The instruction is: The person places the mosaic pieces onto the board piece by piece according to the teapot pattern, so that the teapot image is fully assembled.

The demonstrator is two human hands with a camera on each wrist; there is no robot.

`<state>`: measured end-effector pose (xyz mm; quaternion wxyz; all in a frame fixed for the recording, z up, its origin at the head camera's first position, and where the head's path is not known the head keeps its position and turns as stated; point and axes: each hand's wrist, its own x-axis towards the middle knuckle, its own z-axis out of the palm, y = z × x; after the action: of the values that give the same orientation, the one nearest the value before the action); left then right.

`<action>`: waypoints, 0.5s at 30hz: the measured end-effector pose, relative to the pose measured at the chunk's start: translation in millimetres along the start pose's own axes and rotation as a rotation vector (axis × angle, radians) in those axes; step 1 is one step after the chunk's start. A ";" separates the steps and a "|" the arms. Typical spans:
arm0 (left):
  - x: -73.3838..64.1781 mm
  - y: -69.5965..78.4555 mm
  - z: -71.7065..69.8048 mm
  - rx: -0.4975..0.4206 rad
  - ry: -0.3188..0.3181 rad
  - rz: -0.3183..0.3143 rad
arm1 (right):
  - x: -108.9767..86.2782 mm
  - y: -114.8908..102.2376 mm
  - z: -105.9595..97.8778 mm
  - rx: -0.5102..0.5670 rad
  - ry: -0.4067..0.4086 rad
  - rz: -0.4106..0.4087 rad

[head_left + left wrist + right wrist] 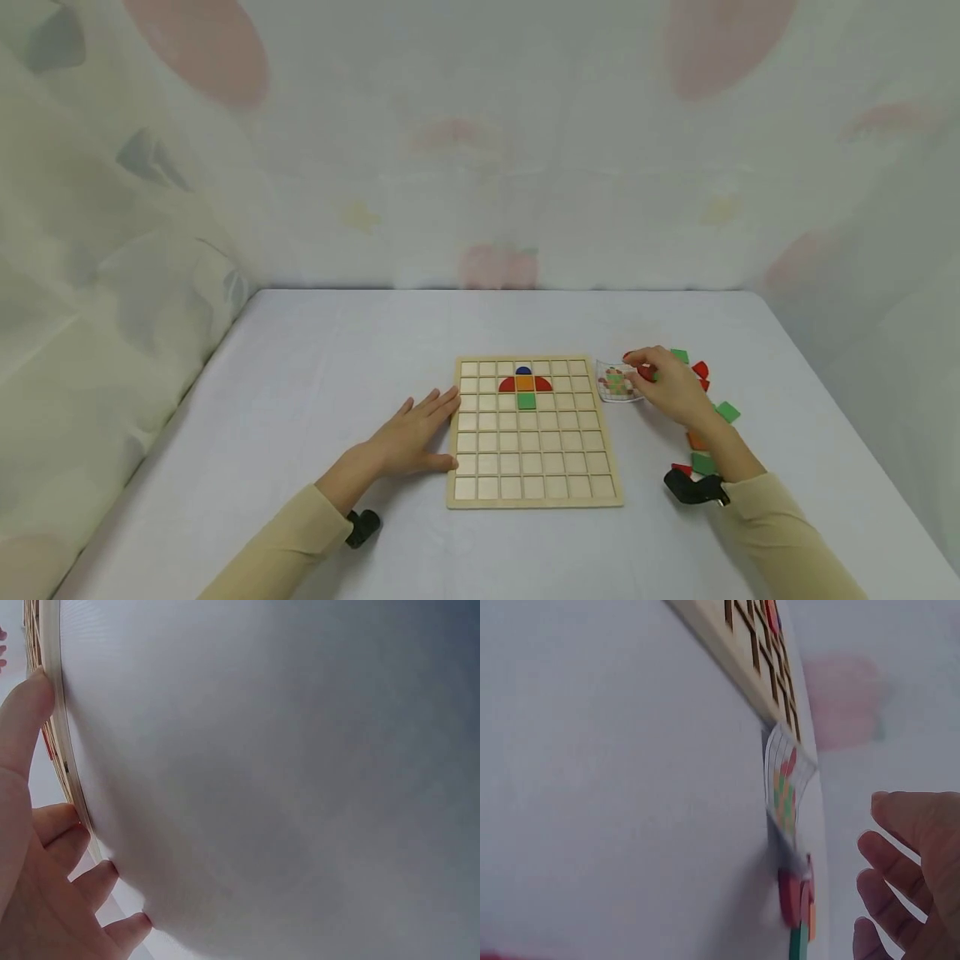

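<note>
A wooden grid board (502, 487) lies flat on the table. In its upper squares sit a blue half-round tile (522, 370), an orange square (524, 383), two red curved tiles (543, 384) on either side of it and a green square (527, 401). My left hand (411, 435) is spread at the board's left edge; in the left wrist view its thumb and fingertips touch the rim. Over the right end of a curled pattern card (611, 398) hovers my right hand (675, 390), fingers loosely bent. The right wrist view shows nothing between those fingers.
Red, green and orange tiles, among them a green one (727, 411), lie scattered right of the board, partly under my right forearm. Red tiles (789, 898) lie just past the card's end. Patterned cloth walls (495, 167) surround the white table (322, 358).
</note>
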<state>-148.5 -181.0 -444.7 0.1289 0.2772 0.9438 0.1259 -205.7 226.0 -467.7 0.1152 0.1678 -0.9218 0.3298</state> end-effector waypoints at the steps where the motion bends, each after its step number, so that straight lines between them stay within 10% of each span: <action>1: -0.5 -0.1 -0.4 -0.002 0.001 0.001 | -0.8 2.5 -1.5 0.004 -0.006 0.016; 15: -1.1 -1.3 -0.3 -0.006 0.008 0.009 | -5.7 36.3 -20.9 -0.048 -0.117 0.196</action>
<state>-148.3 -182.7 -444.6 0.1254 0.2807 0.9426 0.1303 -212.3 267.2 -474.4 0.0322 0.0930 -0.9466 0.3071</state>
